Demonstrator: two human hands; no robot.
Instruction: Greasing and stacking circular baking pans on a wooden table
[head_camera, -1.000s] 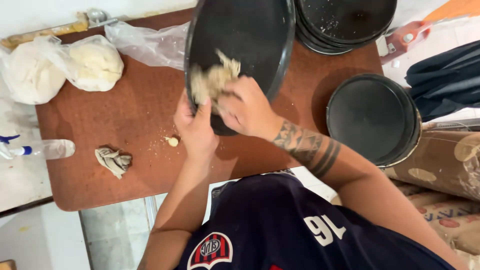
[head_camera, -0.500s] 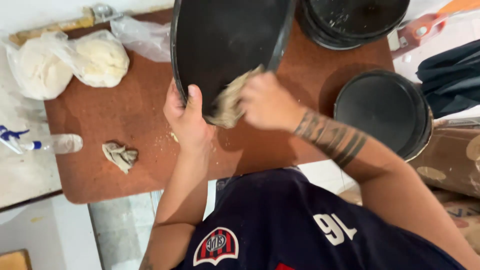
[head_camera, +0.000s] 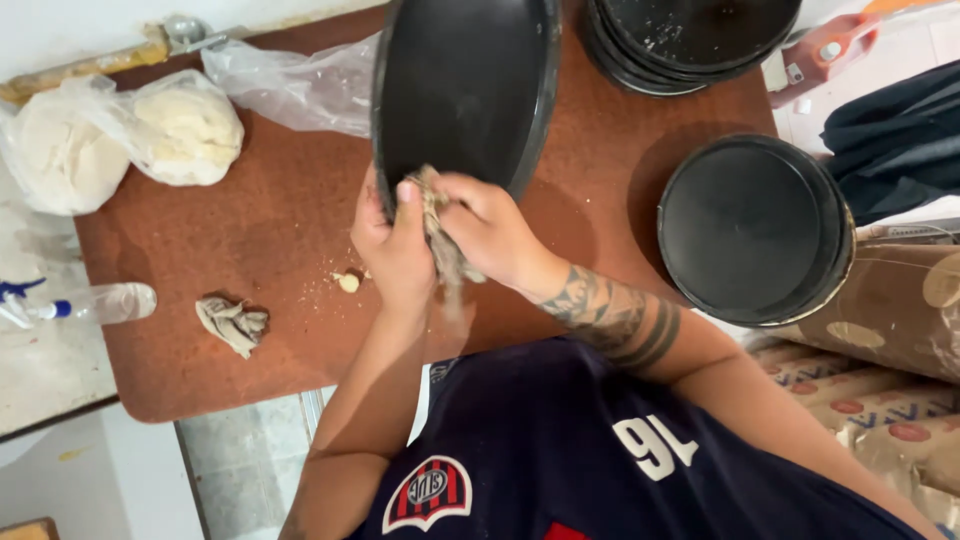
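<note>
Above the brown counter (head_camera: 250, 330), left hand (head_camera: 392, 250) gripping tilted black pan (head_camera: 465, 85) by its rim, right hand (head_camera: 495, 232) clutching rag (head_camera: 440, 235) against it, dough bags (head_camera: 120, 140) left, pan stack (head_camera: 750, 225) right.

Single head view, steep downward, close over brown table (head_camera: 250, 300).

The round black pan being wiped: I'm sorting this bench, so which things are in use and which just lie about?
In use:
left hand
right hand
round black pan
cloth

Lying about:
dough bags
crumpled rag
spray bottle
pan stacks
</note>
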